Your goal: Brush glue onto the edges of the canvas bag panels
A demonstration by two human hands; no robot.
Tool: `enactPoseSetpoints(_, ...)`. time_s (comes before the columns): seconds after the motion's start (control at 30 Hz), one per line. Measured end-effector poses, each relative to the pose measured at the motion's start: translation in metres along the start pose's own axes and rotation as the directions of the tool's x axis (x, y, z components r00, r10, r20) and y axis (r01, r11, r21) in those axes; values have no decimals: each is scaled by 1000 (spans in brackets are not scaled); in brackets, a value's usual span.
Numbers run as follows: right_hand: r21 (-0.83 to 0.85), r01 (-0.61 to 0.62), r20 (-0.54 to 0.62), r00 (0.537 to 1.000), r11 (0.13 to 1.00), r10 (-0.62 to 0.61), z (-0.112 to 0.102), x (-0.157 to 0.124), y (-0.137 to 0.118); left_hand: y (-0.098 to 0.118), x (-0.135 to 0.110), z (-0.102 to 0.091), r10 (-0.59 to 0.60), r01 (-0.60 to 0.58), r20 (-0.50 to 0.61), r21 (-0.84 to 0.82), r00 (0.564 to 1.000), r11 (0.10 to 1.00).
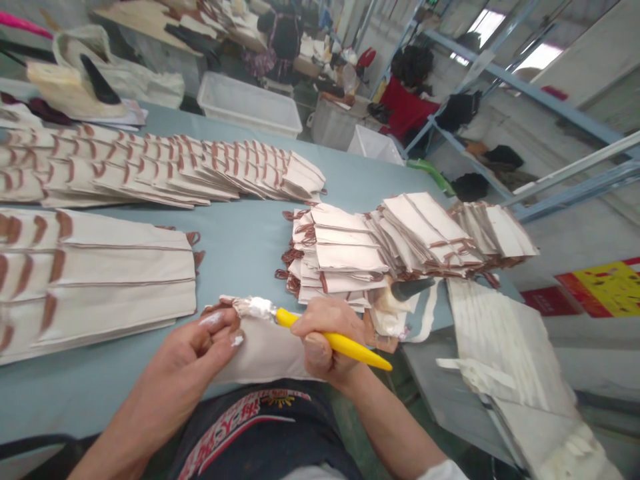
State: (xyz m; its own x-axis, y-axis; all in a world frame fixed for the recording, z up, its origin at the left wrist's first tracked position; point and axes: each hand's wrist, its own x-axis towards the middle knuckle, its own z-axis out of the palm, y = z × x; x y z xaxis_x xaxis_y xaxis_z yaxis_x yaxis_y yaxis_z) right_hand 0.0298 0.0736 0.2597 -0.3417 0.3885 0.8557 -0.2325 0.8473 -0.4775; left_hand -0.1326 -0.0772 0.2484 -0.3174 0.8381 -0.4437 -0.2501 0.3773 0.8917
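My right hand (330,337) is closed around a brush with a yellow handle (357,351). White paste covers the brush's tip (260,307), which touches the upper edge of a cream fabric piece (263,350) at the table's near edge. At that piece's upper left corner, my left hand (210,343) pinches the brown edge; white smears mark its fingers. Just beyond, stacked cream pieces with brown loops (345,257) lie on the table. Another stack with brown tabs (125,273) lies to the left.
A long overlapping row of cream pieces (165,167) runs along the far side of the blue-grey table (240,233). A paste-stained container (393,310) with a black handle stands at right. White bins (250,103) and metal shelving (530,67) are beyond.
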Motion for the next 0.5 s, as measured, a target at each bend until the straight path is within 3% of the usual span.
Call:
enactPoseSetpoints(0.13,-6,38,23,999,999,-38,7,5,0,-1,0,5,-6,5,44,21,999,1000)
enactPoseSetpoints(0.33,-40,-102,-78,992,994,98,-13,15,-8,-3,0,5,26,-27,-13,-50,1000,998)
enactPoseSetpoints(0.5,-92,-6,148,989,996,20,-16,26,-12,2,-4,4,11,-11,-12,-38,1000,999)
